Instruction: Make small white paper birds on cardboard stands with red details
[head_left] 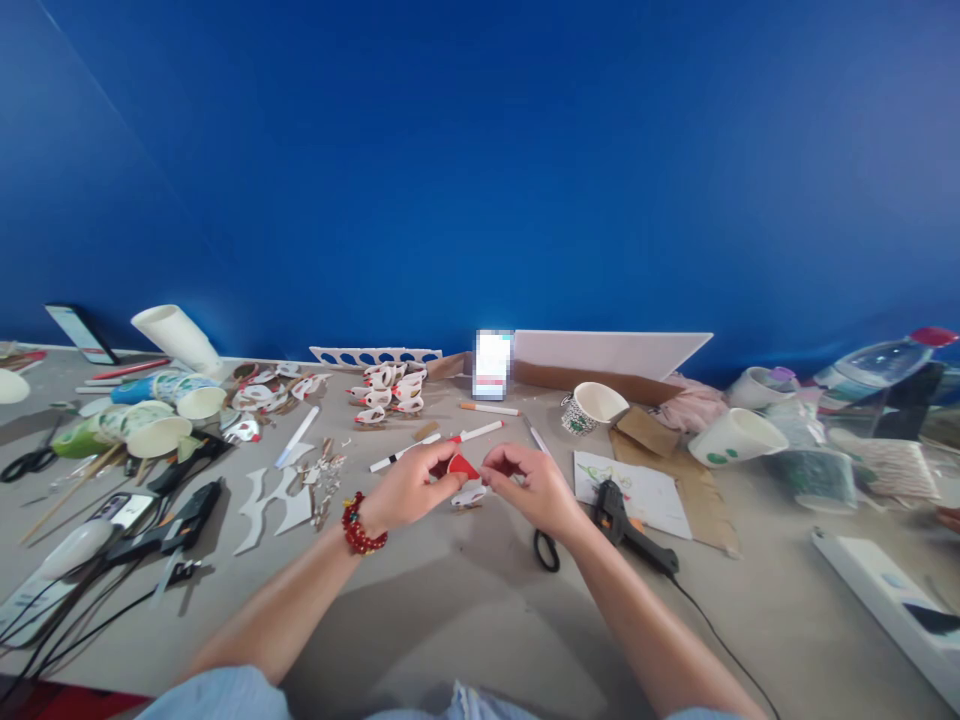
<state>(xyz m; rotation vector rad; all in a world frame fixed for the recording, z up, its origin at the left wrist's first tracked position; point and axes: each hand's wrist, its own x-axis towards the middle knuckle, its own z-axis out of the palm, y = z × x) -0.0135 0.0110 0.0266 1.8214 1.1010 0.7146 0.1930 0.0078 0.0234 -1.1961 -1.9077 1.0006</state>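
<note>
My left hand point(414, 486), with a red bead bracelet point(363, 524) at the wrist, pinches a small red cone-shaped piece point(463, 467), which looks like paper. The fingers of my right hand point(538, 492) are closed together right at the cone's pointed tip; whatever they hold is too small to make out. Under the two hands lies a small white cut-out point(469, 495) on the grey table point(450, 620). Black scissor handles point(547, 550) show partly below my right hand. A red-and-white marker point(480, 432) rests just beyond my fingers.
Several white cut-outs with red tips point(386, 390) are grouped behind. White scraps point(292, 503) and a glue gun point(180, 520) lie left. Another glue gun point(626, 525) lies right, its cord trailing forward, near a patterned paper cup point(592, 407). A phone point(494, 365) stands against the wall.
</note>
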